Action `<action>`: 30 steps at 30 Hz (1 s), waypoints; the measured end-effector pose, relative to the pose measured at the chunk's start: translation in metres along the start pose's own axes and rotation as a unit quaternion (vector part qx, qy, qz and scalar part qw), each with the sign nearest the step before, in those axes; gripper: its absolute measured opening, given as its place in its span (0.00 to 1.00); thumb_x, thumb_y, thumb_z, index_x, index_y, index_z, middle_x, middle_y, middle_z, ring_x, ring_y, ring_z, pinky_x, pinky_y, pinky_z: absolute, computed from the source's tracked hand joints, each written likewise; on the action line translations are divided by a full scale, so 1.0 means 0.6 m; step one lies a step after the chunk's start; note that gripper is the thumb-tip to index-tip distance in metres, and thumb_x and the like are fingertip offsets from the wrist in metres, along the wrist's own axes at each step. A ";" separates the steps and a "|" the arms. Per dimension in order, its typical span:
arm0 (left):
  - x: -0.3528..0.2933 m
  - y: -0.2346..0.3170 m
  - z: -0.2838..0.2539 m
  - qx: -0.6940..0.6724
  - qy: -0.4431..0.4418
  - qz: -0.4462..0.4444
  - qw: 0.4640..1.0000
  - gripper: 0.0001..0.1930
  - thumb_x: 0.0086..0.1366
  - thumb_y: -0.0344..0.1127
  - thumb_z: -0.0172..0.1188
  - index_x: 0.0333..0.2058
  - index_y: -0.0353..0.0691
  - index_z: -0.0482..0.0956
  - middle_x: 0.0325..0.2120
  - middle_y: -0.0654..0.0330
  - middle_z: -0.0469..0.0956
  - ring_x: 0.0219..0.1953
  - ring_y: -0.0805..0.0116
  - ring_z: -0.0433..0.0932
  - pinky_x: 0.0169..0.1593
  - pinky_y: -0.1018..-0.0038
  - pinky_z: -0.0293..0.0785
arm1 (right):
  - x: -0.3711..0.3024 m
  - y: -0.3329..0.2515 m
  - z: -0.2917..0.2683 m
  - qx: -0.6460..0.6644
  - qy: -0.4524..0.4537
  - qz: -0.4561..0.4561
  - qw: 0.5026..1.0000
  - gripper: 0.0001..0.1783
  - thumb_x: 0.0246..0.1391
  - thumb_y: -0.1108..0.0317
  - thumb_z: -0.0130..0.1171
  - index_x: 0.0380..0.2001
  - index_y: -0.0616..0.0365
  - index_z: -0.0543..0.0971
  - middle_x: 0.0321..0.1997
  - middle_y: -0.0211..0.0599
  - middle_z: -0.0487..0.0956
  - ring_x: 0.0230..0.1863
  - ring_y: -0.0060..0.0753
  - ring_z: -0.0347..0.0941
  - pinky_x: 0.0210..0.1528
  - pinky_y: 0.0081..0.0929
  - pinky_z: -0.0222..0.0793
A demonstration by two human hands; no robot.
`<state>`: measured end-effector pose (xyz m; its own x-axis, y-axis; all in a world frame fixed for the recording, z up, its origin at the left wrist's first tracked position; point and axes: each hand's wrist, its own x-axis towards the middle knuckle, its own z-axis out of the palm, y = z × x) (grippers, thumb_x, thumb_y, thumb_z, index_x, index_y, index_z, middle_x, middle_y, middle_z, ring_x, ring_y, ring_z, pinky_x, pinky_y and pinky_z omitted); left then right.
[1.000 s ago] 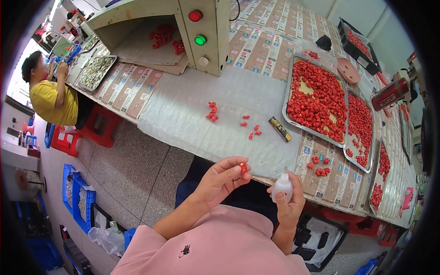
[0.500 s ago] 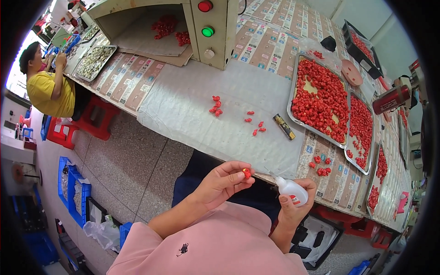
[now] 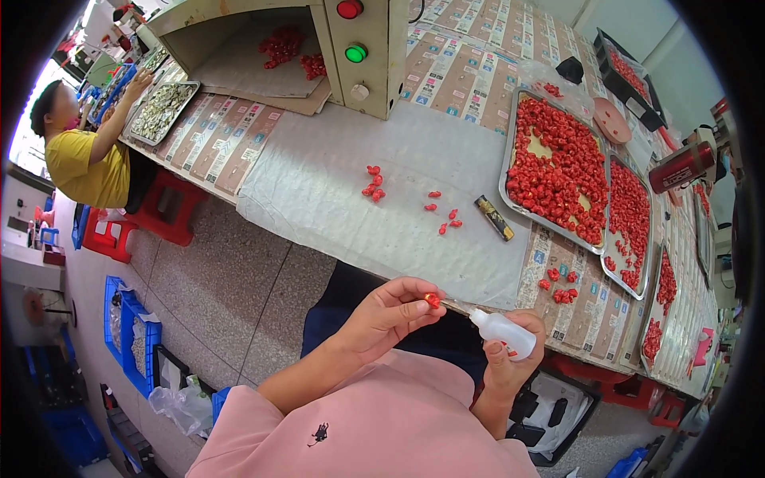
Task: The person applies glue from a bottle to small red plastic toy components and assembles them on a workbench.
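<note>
- Head view: the left hand (image 3: pixel 390 315), before the desk's (image 3: pixel 231 147) near edge, has its grip pinched on a small red piece (image 3: pixel 432 300), partly hidden by thumb and fingers; a yellow spot shows on it.
- The right hand (image 3: pixel 504 376), also by the near edge, has its grip wrapped round a white bottle (image 3: pixel 496 326), tilted with its nozzle toward the red piece. The tip is too faint to tell whether it touches.
- The bottle's red label is mostly behind the thumb, unreadable.
- Loose pieces (image 3: pixel 373 191) lie on a pale sheet (image 3: pixel 319 167) reaching the near edge. A dark cylinder (image 3: pixel 494 218) with gold print, too small to read, lies near the sheet's right side.
- Toward the desk's right end, a tray (image 3: pixel 539 146) full of red pieces hides much of its own bottom.
- The oven (image 3: pixel 381 84) is cut off by the top of the picture; its inside is dim, with red clusters (image 3: pixel 282 48) only partly visible.
- A flask (image 3: pixel 684 165) by the right end bears pale lettering, bent and small.
- The desk's cover has a repeating print of coloured squares and fine letters.
</note>
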<state>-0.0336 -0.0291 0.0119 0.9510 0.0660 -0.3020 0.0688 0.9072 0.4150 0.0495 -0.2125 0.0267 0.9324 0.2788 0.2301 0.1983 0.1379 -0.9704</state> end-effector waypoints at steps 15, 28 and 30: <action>0.002 0.001 0.006 0.001 0.014 0.008 1.000 0.09 0.65 0.26 0.51 0.44 0.35 0.72 0.46 0.55 0.74 0.48 0.67 0.75 0.55 0.72 0.71 | 0.002 -0.009 0.005 -0.067 -0.001 -0.026 0.997 0.26 0.36 0.59 0.75 0.33 0.60 0.72 0.32 0.31 0.68 0.33 0.22 0.65 0.36 0.17 0.62; 0.000 -0.003 -0.002 -0.006 0.021 -0.003 1.000 0.09 0.65 0.26 0.52 0.44 0.37 0.72 0.45 0.55 0.75 0.46 0.67 0.77 0.54 0.71 0.72 | 0.003 -0.010 0.007 -0.108 -0.012 -0.054 0.993 0.25 0.41 0.56 0.72 0.34 0.63 0.73 0.30 0.33 0.68 0.30 0.23 0.64 0.32 0.18 0.60; 0.003 -0.004 -0.002 -0.002 0.025 -0.007 1.000 0.09 0.65 0.26 0.52 0.44 0.37 0.72 0.45 0.55 0.74 0.47 0.67 0.76 0.54 0.71 0.72 | 0.004 -0.008 0.005 -0.117 -0.015 -0.056 0.991 0.25 0.41 0.57 0.72 0.34 0.63 0.73 0.29 0.33 0.68 0.29 0.24 0.64 0.32 0.18 0.60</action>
<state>-0.0321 -0.0306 0.0095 0.9339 0.0735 -0.3498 0.0806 0.9102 0.4063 0.0497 -0.2097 0.0320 0.8918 0.3030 0.3360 0.3681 -0.0541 -0.9282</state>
